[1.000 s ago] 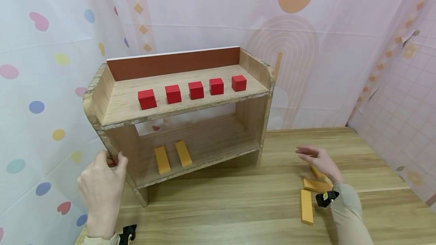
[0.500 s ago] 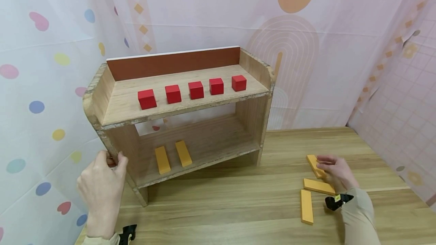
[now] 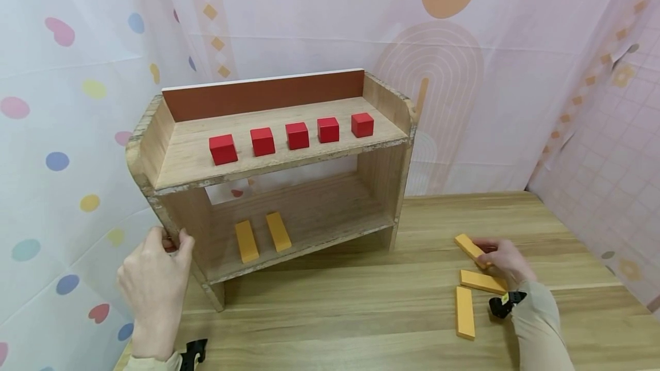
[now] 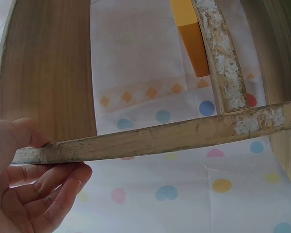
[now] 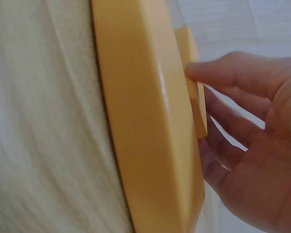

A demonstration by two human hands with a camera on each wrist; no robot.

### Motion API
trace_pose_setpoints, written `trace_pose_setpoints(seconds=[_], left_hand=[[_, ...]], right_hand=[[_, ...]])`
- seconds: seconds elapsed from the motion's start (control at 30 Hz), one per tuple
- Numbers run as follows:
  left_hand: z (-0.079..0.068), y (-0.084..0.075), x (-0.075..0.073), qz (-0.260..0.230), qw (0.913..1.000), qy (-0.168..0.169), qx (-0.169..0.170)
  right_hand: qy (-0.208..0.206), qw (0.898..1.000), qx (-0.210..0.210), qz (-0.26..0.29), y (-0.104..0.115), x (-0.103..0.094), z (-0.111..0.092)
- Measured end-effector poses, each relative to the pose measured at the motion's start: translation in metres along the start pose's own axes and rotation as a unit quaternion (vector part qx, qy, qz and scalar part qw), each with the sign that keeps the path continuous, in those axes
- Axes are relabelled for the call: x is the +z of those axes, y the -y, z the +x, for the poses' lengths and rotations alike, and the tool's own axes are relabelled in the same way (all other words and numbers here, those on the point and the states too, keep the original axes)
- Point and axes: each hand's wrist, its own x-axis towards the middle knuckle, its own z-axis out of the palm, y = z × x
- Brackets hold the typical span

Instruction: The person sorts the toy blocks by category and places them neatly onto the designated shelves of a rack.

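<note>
My left hand (image 3: pixel 154 282) grips the front edge of the left side panel (image 4: pixel 150 141) of a small wooden shelf (image 3: pixel 330 196), thumb on one face and fingers on the other. At the right of the table, my right hand (image 3: pixel 507 259) pinches a flat yellow wooden block (image 3: pixel 467 246) between thumb and fingers. The right wrist view shows the thumb on that block, partly behind a nearer yellow block (image 5: pixel 140 116). Two more yellow blocks, one crosswise (image 3: pixel 482 281) and one lengthwise (image 3: pixel 464 312), lie beside the right hand.
Several red cubes (image 3: pixel 297 136) stand in a row on the upper shelf board. Two yellow blocks (image 3: pixel 279 232) lie on the lower board, toward its left. Patterned cloth (image 3: pixel 309 22) hangs behind and beside the wooden table (image 3: pixel 330 325).
My right hand has moved right and down to the farthest loose yellow block and taken hold of it; that block has turned slightly. The left hand stays on the side panel.
</note>
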Motion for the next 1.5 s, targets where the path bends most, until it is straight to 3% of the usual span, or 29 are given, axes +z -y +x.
trace_pose_setpoints(seconds=[0.13, 0.57, 1.03, 1.5], left_hand=[[0.000, 0.000, 0.000, -0.001, 1.0000, -0.001, 0.002], [0.000, -0.001, -0.001, 0.002, 1.0000, 0.001, -0.002], [0.000, 0.000, -0.001, 0.002, 1.0000, 0.006, -0.006], [0.000, -0.001, -0.001, 0.002, 0.9999, 0.007, -0.008]], right_hand=[[0.022, 0.999, -0.014, 0.020, 0.001, 0.003, 0.000], [0.010, 0.998, -0.031, -0.045, 0.004, 0.008, 0.003], [0.015, 0.997, -0.053, -0.060, 0.010, 0.021, 0.009], [0.001, 0.988, -0.130, -0.086, 0.032, 0.033, 0.011]])
